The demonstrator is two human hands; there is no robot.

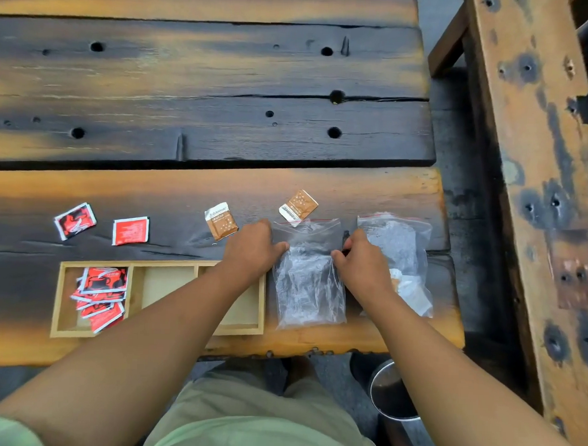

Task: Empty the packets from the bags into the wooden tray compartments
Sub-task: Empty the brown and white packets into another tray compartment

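On charred plank surface (193, 191), beside tray (57, 300), both hands (254, 243) (360, 259) pinching clear bag (308, 280) at its sides: better lifted, tipped over an empty compartment, sides kept pinched.

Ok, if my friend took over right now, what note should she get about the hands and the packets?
Left hand and right hand both rest on the near clear bag, pinching its sides as it lies flat on the table. It looks empty, though that is hard to tell.
Second clear bag, to the right, still holds a few packets.
Wooden tray: red packets piled in the left compartment; the middle one is bare, the right one partly hidden by the left arm.
Loose on the table: two red packets and two brown packets.
Left: empty the second bag and gather the loose packets into the tray.
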